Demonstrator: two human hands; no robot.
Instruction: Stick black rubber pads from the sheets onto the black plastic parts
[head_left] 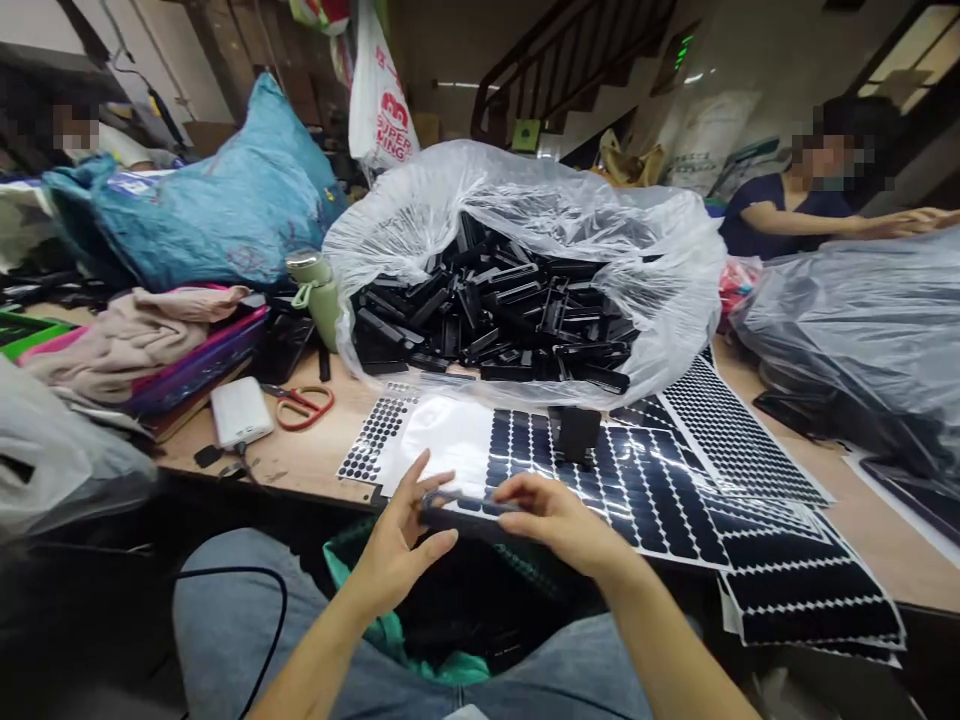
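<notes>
Between my hands, above my lap at the table's front edge, is a slim dark plastic part (pixel 466 507) with pale spots along it, slightly blurred. My left hand (pixel 405 535) is around its left end, thumb in front and fingers spread behind; the exact contact is hard to see. At the other end, my right hand (pixel 559 520) pinches the part between thumb and fingers. Just beyond lie a sheet of black stickers (pixel 645 490), with a partly peeled white area (pixel 446 440), and a small black block (pixel 576 435) standing on the sheet.
A large clear plastic bag (pixel 667 240) full of black parts (pixel 510 290) stands behind the sheets. More sticker sheets (pixel 814 580) overhang the right edge. Red-handled scissors (pixel 304 408), a white power bank (pixel 241 412) and a green bottle (pixel 322 300) are left. Another person (pixel 787 210) works at right.
</notes>
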